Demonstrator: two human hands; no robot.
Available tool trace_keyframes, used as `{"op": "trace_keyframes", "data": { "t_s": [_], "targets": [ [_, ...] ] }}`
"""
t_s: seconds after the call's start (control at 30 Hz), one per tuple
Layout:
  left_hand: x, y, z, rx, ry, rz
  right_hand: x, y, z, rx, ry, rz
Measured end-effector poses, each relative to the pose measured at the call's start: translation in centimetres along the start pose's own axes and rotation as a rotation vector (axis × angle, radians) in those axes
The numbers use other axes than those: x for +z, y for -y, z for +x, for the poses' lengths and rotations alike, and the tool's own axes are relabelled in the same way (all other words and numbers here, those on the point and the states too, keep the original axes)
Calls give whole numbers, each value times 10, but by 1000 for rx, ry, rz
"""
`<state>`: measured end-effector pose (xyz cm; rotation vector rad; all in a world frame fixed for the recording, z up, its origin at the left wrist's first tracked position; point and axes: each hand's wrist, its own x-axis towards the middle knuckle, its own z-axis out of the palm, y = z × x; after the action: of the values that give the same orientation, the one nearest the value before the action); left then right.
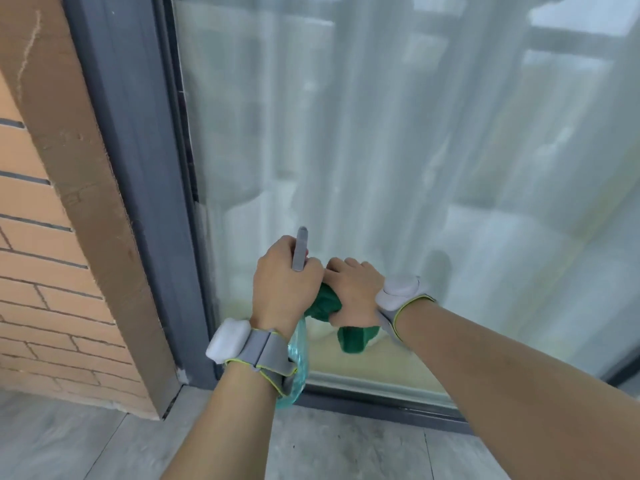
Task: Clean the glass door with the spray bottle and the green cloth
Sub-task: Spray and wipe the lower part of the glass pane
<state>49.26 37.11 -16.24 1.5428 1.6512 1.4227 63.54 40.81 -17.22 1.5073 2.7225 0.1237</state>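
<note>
Low against the glass door (398,150), near its left frame, both hands are meeting close together. The left hand (282,285) is gripping the spray bottle (298,355), whose long axis is running upright, grey head up and clear body hanging below the wrist. The right hand (355,292), touching the left, is clutching the bunched green cloth (346,323), lying nearer the pane's unwiped middle.

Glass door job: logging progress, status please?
Left hand grips spray bottle. Right hand grips green cloth. Glass door unobstructed.
</note>
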Motion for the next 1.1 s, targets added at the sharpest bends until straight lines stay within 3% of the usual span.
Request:
{"op": "trace_keyframes", "data": {
  "t_s": [0.1, 0.23, 0.53, 0.7, 0.9, 1.1],
  "targets": [
    [-3, -35, -1, -65, 94, 19, -12, 7, -13, 184, 226, 134],
    [-8, -69, -13, -107, 201, -4, -16, 17, -31, 366, 281, 221],
    [15, -47, -55, -78, 233, -5, 4, 14, -65, 313, 410, 366],
    [14, -66, -65, -103, 252, -30, -9, -6, -83, 317, 362, 395],
    [26, -123, -41, -85, 256, -138, -34, -42, -79, 306, 93, 163],
    [55, -169, -36, -11, 256, -108, -40, -72, -87, 260, 27, 59]
  ]
}}
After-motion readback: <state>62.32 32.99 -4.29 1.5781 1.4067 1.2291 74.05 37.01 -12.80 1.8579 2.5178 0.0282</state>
